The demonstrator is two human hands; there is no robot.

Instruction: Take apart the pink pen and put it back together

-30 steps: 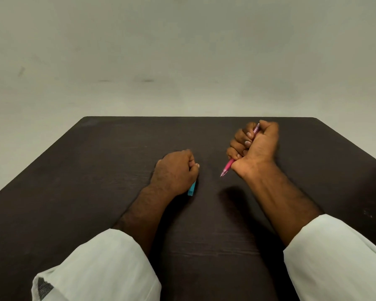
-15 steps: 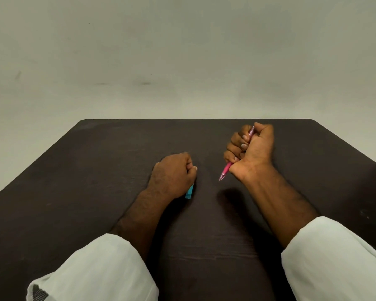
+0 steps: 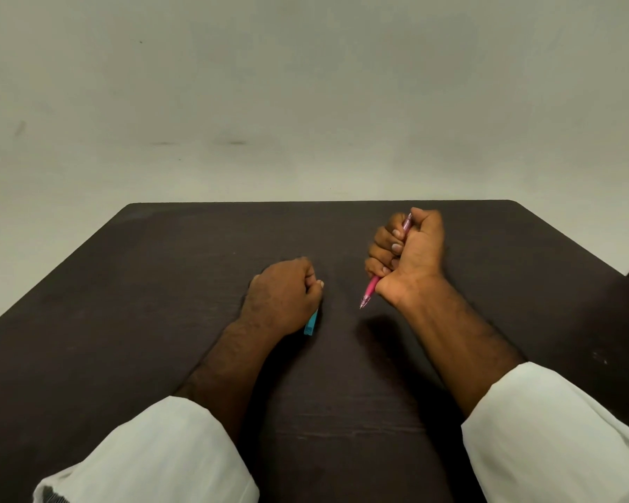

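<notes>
Since the earlier frame we see the right hand [image 3: 413,255] turn slightly, so the pen [image 3: 370,288] stands steeper; the left hand [image 3: 284,295] keeps its place. Left: this hand rests on the table [image 3: 124,321], fingers curled over a blue piece [image 3: 311,324] whose end shows beneath it. Right: the raised right hand grips the pen in a full fist, tip pointing down-left above the table.

Dark brown wooden table [image 3: 160,285], plain pale grey wall [image 3: 305,85] behind, faint smudges, dim even light
</notes>
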